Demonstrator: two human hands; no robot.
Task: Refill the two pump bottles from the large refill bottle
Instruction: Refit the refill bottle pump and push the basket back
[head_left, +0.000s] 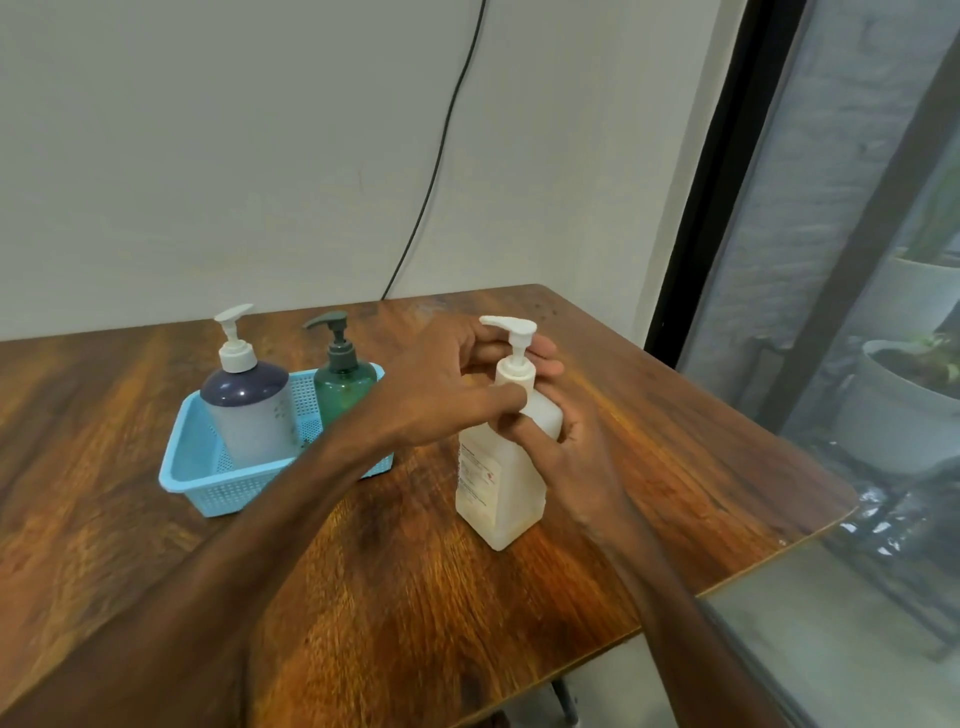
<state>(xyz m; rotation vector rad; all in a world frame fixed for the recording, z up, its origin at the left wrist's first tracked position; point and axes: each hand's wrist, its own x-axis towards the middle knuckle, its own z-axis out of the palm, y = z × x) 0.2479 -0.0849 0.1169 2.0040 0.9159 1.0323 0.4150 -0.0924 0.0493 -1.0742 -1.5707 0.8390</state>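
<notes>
Cream plastic refill bottle (501, 467) stands upright on the wooden table (363, 597), both hands on it. Left hand (441, 387) has thumb and fingers pinched around the white pump collar (515, 371); right hand (566, 441) is clamped on the shoulder just below that pinch, steadying the body. Step in hand looks like unscrewing the pump (collar still seated, so opening has hardly begun). Next move calls for twisting the collar against the bracing hand, then lifting the pump straight out. Two pump bottles, navy (249, 410) and green (344, 387), wait capped in the blue basket (208, 488), well left of the grip.
</notes>
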